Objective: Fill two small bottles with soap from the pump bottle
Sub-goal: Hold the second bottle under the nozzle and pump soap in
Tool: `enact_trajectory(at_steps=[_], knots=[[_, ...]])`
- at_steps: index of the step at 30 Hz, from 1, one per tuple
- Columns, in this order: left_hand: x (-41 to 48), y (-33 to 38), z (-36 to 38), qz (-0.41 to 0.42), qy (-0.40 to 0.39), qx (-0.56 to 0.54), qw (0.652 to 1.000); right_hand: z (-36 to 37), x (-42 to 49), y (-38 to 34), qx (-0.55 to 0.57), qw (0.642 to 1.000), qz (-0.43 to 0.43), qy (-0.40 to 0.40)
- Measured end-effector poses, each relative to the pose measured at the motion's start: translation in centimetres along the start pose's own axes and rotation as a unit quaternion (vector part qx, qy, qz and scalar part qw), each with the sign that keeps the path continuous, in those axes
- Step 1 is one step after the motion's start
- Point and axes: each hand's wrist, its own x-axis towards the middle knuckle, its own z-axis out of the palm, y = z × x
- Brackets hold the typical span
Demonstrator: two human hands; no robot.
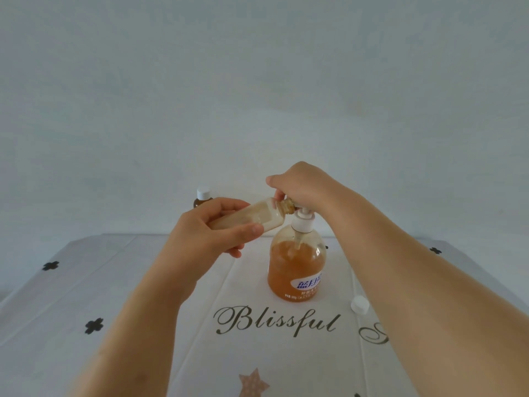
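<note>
Head view: capped bottle [202, 197] half behind left hand [211, 227].

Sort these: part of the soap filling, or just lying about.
Job: clear plastic pump bottle of amber soap; small open plastic bottle in the left hand; right hand on the pump; small capped brown bottle; loose white round cap.
Lying about: printed white tablecloth.

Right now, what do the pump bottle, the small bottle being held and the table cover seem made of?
Pump bottle: probably clear glossy plastic; amber soap shows through it. Small bottle: see-through, brown-tinted at the neck, plastic or glass, hard to tell. Table cover: thin printed sheet with fold creases, likely plastic or cloth.
</note>
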Motion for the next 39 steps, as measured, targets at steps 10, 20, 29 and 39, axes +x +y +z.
enact_trajectory(at_steps=[10, 20, 29, 39], knots=[[0.0, 0.1, 0.1, 0.004, 0.016, 0.005, 1.000, -0.3, -0.4, -0.3, -0.017, 1.000, 0.000, -0.007], [0.0, -0.1, -0.1, -0.010, -0.004, 0.007, 1.000, 0.6, 0.2, 0.7, 0.014, 1.000, -0.021, 0.000], [-0.2, -0.1, 0.1, -0.016, 0.003, 0.013, 1.000, 0.7, 0.1, 0.9, 0.010, 0.999, -0.032, 0.012], [-0.1, 0.4, 0.2, 0.001, 0.017, 0.005, 1.000, -0.4, -0.1, -0.3, -0.016, 1.000, -0.017, 0.003]])
